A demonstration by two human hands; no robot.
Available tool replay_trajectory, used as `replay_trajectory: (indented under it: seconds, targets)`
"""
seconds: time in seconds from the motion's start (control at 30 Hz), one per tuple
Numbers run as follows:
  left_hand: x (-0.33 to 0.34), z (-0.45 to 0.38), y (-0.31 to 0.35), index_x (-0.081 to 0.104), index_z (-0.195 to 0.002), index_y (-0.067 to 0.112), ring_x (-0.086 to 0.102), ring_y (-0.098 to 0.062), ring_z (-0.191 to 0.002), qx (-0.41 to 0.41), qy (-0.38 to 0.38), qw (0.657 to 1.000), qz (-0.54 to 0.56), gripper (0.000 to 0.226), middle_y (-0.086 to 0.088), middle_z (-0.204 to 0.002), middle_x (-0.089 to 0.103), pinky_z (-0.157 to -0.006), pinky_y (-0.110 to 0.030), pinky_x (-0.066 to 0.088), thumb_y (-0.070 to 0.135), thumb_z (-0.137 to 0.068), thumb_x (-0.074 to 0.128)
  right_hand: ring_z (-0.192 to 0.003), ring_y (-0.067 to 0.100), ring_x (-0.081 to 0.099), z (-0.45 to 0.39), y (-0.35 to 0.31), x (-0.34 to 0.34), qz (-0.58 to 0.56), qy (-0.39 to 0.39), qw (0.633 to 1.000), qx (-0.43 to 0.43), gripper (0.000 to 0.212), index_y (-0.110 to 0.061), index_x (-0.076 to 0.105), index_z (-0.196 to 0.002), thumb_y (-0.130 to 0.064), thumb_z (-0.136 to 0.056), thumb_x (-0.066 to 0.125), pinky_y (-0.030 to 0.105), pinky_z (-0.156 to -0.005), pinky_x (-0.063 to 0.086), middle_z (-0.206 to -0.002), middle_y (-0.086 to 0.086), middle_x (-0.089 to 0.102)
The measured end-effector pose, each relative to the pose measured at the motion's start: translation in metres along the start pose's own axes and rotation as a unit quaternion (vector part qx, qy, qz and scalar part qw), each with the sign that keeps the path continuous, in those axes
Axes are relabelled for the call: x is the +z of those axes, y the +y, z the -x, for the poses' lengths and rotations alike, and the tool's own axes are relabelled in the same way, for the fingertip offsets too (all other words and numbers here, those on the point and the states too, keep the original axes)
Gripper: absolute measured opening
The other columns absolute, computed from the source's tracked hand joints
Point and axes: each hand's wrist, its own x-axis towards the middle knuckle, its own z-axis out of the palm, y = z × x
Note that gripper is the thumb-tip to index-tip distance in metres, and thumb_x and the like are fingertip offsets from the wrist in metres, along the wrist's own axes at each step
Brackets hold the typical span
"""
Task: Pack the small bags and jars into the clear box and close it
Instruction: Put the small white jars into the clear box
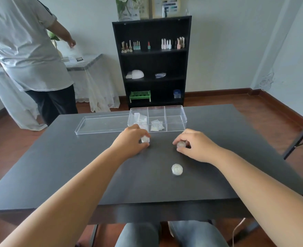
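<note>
A clear box point(175, 108) with three compartments stands open at the far middle of the dark table point(75, 166). Small bags lie in its left compartment point(140, 119) and middle compartment point(157, 125); the right compartment holds nothing I can see. Its clear lid point(102, 124) lies flat to the left of the box. My left hand point(129, 141) grips a small clear jar point(145, 139) just in front of the box. My right hand point(195, 146) grips a second small jar point(181, 144). A third jar point(177, 169) sits alone on the table, nearer to me.
A person in a grey shirt point(25, 50) stands at the back left beside a cloth-covered side table point(86, 65). A black shelf unit point(153, 63) with bottles stands behind the table. A dark stand leg point(300, 136) leans at the right edge.
</note>
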Motion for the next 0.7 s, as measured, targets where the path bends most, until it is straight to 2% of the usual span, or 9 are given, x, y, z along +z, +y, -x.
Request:
replay_trajectory:
  seconds: [0.1, 0.2, 0.33, 0.47, 0.6, 0.7]
  targets:
    - [0.003, -0.003, 0.006, 0.072, -0.089, 0.026, 0.061, -0.017, -0.085, -0.005, 0.006, 1.000, 0.011, 0.012, 0.002, -0.096, 0.058, -0.076, -0.031, 0.050, 0.024, -0.077, 0.069, -0.083, 0.004, 0.056, -0.003, 0.002, -0.002, 0.002, -0.001, 1.000, 0.004, 0.018, -0.034, 0.068, -0.100, -0.025, -0.085, 0.068, 0.020, -0.071, 0.040, -0.097, -0.014, 0.054]
    - [0.005, -0.006, 0.011, 0.069, -0.090, 0.027, 0.061, -0.012, -0.084, -0.006, 0.003, 1.000, 0.025, 0.014, 0.005, -0.095, 0.065, -0.068, -0.023, 0.044, 0.022, -0.077, 0.068, -0.081, 0.004, 0.057, -0.010, 0.001, -0.009, 0.003, 0.017, 1.000, -0.006, 0.017, -0.034, 0.068, -0.099, -0.025, -0.085, 0.068, 0.021, -0.070, 0.041, -0.098, -0.012, 0.057]
    - [-0.001, -0.012, 0.024, 0.059, -0.101, 0.035, 0.063, -0.006, -0.078, -0.009, 0.000, 0.998, 0.058, 0.026, 0.014, -0.092, 0.064, -0.066, -0.025, 0.050, 0.033, -0.076, 0.068, -0.080, 0.008, 0.057, -0.028, -0.001, -0.030, -0.013, 0.074, 0.997, 0.001, 0.015, -0.034, 0.068, -0.098, -0.025, -0.085, 0.066, 0.022, -0.068, 0.046, -0.092, -0.014, 0.058]
    - [-0.016, -0.026, 0.040, 0.058, -0.102, 0.037, 0.062, -0.005, -0.075, 0.010, 0.009, 0.998, 0.057, 0.029, 0.019, -0.091, 0.061, -0.065, -0.025, 0.049, 0.043, -0.077, 0.071, -0.082, 0.007, 0.058, -0.053, 0.003, -0.051, -0.039, 0.090, 0.994, 0.039, 0.018, -0.036, 0.066, -0.100, -0.025, -0.086, 0.064, 0.020, -0.061, 0.041, -0.096, -0.011, 0.060]
    - [-0.026, -0.053, 0.060, 0.065, -0.097, 0.033, 0.059, -0.004, -0.071, 0.014, 0.070, 0.990, 0.125, 0.023, 0.016, -0.090, 0.062, -0.061, -0.022, 0.047, 0.039, -0.076, 0.074, -0.081, 0.007, 0.059, -0.078, 0.001, -0.056, -0.067, 0.109, 0.989, 0.070, 0.019, -0.034, 0.064, -0.100, -0.024, -0.083, 0.062, 0.019, -0.057, 0.041, -0.092, -0.013, 0.062]
    - [-0.024, -0.073, 0.070, 0.067, -0.093, 0.033, 0.057, -0.002, -0.078, 0.004, 0.110, 0.982, 0.157, 0.017, 0.016, -0.092, 0.062, -0.063, -0.016, 0.041, 0.034, -0.077, 0.073, -0.088, 0.012, 0.058, -0.092, -0.003, -0.049, -0.050, 0.096, 0.992, 0.070, 0.016, -0.030, 0.064, -0.096, -0.027, -0.080, 0.065, 0.026, -0.068, 0.047, -0.090, -0.010, 0.063]
